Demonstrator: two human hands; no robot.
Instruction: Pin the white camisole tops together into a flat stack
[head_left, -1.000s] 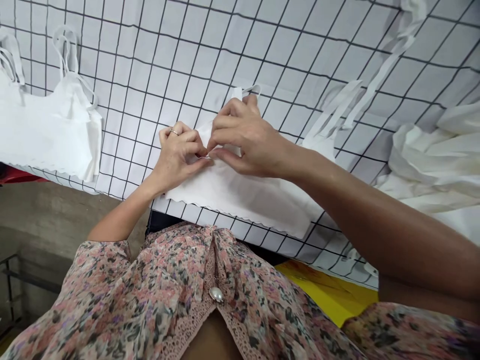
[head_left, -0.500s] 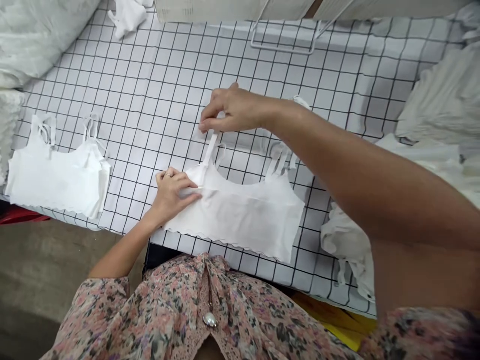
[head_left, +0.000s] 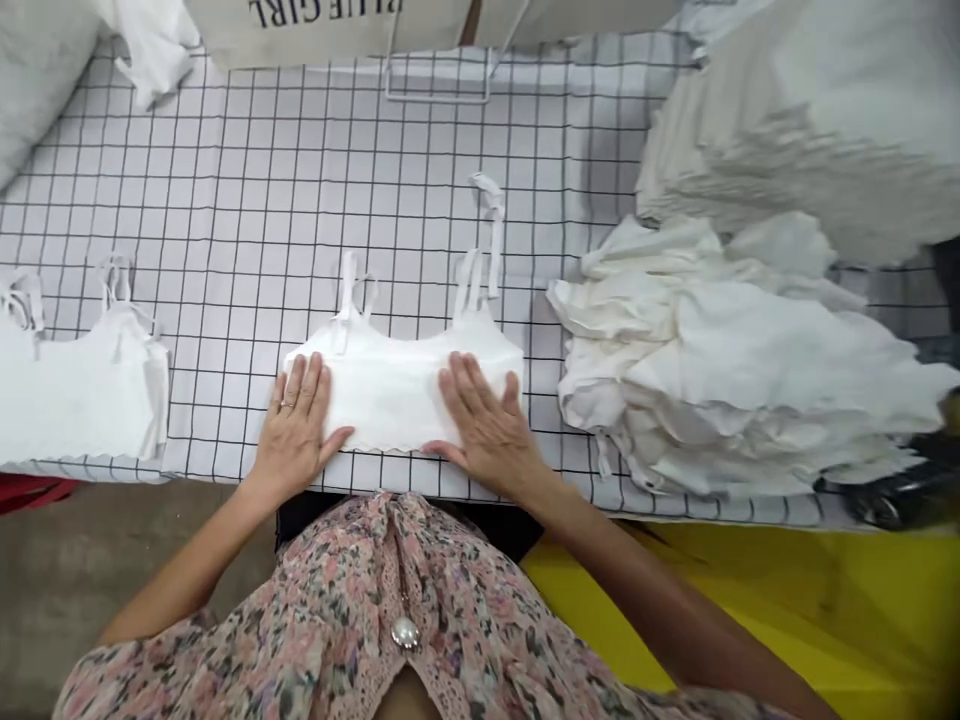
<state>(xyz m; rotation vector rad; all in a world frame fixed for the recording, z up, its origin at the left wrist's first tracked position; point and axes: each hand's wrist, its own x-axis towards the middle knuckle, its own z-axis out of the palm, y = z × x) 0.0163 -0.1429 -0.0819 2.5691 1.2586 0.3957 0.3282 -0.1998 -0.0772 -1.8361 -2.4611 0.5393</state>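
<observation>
A white cropped camisole top (head_left: 397, 390) with thin double straps and a scalloped hem lies flat on the black-grid white sheet (head_left: 225, 210), its straps pointing away from me. My left hand (head_left: 296, 425), with a ring on one finger, rests flat on the top's left side. My right hand (head_left: 484, 420) lies flat on its right side, fingers spread. Neither hand grips anything. The right strap's tip loops up on the sheet, beyond the fabric. The hands hide part of the hem.
Another white top (head_left: 82, 395) lies at the left, near the table's front edge. A loose pile of white garments (head_left: 720, 350) sits to the right, with a larger white stack (head_left: 795, 120) behind it. A printed bag (head_left: 322, 20) and wire rack (head_left: 439, 75) stand at the far edge.
My hands have let go of the strap area and now lie flat on the top's body. The top's straps are laid out straight, and the view has swung back, showing more of the table.
</observation>
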